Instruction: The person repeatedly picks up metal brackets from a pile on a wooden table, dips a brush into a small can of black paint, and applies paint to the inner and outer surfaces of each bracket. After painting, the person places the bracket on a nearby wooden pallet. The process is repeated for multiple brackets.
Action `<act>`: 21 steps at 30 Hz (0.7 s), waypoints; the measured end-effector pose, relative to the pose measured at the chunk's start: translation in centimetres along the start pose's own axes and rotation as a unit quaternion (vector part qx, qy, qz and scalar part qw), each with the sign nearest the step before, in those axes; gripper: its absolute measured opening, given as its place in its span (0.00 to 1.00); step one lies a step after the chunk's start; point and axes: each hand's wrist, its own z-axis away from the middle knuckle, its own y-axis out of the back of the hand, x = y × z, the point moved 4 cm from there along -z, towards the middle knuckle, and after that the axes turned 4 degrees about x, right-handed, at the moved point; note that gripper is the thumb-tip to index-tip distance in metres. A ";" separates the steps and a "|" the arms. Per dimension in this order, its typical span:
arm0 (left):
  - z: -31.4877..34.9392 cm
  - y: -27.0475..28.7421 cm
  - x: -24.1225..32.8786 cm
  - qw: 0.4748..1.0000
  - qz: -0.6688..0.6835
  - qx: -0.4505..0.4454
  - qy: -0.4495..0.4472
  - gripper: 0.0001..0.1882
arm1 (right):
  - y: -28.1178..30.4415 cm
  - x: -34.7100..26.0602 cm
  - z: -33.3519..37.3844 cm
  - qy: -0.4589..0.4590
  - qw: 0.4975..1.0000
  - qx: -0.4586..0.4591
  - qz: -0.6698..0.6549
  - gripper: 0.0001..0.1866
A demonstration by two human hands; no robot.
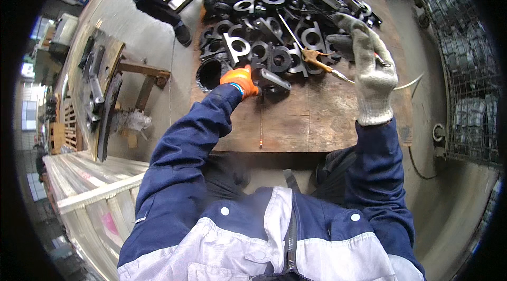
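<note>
So we had our left hand (pixel 241 81) in an orange glove, down at the near edge of a big pile of black and grey metal brackets (pixel 272 27) heaped over the far half of a wooden counter (pixel 306 117). Its fingers were bent in against the parts, but we couldn't tell if they had a grip on one. A grey-faced bracket (pixel 274 79) sat just right of that hand, and a dark round ring with a ridged rim (pixel 199 79) stood just left of it. One shiny bracket (pixel 231 51) with a round hole lay just beyond the hand, tilted against its neighbours.

Our right hand (pixel 375 72), in an off-white knit glove, was up over the right side of the counter. Its fingers were partly curled, and we couldn't make out whether they were grasping anything. Nearest to it was an air gun (pixel 316 61) with a tan handle, its thin nozzle pointing into the pile. A wire cage (pixel 475 69) stood off to the right, and someone's dark-trousered leg (pixel 156 3) showed at upper left.
</note>
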 end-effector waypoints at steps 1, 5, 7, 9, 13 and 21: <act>-0.9 -0.6 0.9 0.996 -0.048 0.066 -0.031 0.34 | 0.2 0.1 0.0 0.002 1.000 0.012 -0.008 0.15; -5.0 -3.1 5.0 0.962 -0.177 0.152 -0.143 0.14 | 2.0 0.2 0.6 -0.025 0.998 0.033 0.042 0.15; -7.3 -4.5 5.9 0.969 -0.221 0.063 -0.086 0.13 | 2.9 0.0 0.4 0.016 0.992 0.033 0.118 0.16; -8.3 -5.4 6.8 0.957 -0.283 0.044 -0.049 0.14 | 3.4 0.2 0.3 0.001 1.000 0.007 0.006 0.16; -8.7 -5.7 6.9 0.957 -0.289 -0.008 -0.012 0.17 | 5.1 -0.1 0.4 0.044 0.980 0.025 0.190 0.17; 1.4 3.3 2.4 0.917 -0.226 -0.002 -0.329 0.11 | 7.3 -1.1 -1.2 0.209 0.842 0.201 0.456 0.15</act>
